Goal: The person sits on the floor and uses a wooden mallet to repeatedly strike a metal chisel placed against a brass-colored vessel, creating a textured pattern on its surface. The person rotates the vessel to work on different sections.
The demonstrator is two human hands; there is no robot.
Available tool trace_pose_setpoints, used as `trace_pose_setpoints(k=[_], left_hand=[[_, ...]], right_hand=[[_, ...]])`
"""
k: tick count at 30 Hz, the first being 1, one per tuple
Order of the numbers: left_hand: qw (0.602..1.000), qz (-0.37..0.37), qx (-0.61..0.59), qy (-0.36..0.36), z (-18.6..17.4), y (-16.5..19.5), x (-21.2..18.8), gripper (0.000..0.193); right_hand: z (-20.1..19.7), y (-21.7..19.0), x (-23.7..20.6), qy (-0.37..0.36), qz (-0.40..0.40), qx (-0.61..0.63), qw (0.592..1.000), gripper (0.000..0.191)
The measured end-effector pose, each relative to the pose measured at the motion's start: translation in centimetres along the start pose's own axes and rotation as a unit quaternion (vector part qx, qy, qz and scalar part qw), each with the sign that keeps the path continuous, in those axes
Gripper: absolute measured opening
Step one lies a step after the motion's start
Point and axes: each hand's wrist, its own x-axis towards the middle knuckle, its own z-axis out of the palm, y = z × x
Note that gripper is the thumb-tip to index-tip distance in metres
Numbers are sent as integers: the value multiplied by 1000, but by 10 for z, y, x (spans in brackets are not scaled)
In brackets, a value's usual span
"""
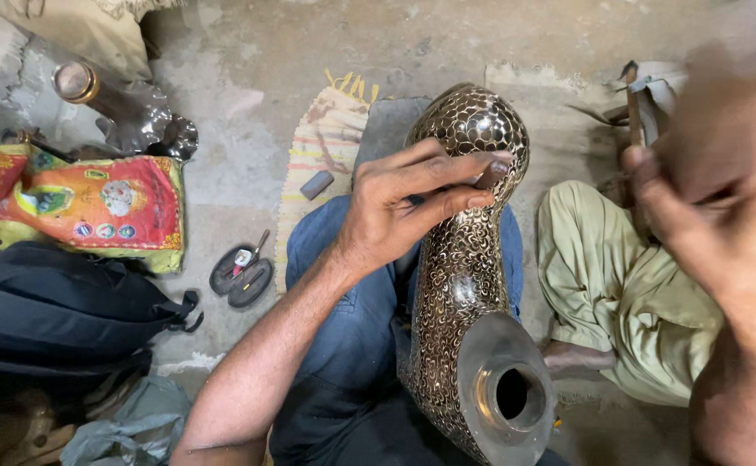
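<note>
Your right hand (706,198) fills the right edge of the frame, raised close to the camera and badly blurred; its fingers curl around a thin dark tool handle (635,116), though how tightly you cannot tell through the blur. Your left hand (404,207) sits at the centre, fingers held straight and pressed together, with the fingertips (481,200) resting on the neck of the vase (460,285), where a small tool seems pinched against the metal. That vase lies across your lap on your blue trousers (343,345), its bulbous patterned end pointing to the top of the frame and its flat round base with a dark hole (511,393) facing you at the lower centre.

Right of the vase, another person's leg in pale green cloth (611,276) folds on the concrete floor (240,86), a bare foot showing beneath it. A striped mat (330,142) lies under your knees with a small grey block (316,184) on it. At centre left lies an open dark case (242,276), a colourful sack (93,203) sits above it, a black bag (59,311) at the lower left, and shiny metal pieces (128,108) at the upper left.
</note>
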Motion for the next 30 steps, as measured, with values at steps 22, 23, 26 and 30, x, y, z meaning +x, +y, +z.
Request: trace_pose_setpoints(k=[22, 23, 26, 30], left_hand=[[963, -12, -227, 145, -2, -5, -4, 12], [926, -31, -320, 196, -3, -4, -4, 6], [894, -135, -237, 356, -10, -2, -7, 29], [943, -78, -221, 238, -1, 2, -16, 20]], right_hand=[[2, -1, 0, 35, -136, -179, 974, 38], [5, 1, -1, 31, -110, -163, 980, 37], [17, 6, 1, -6, -15, -102, 995, 41], [36, 10, 5, -67, -32, -100, 992, 41]])
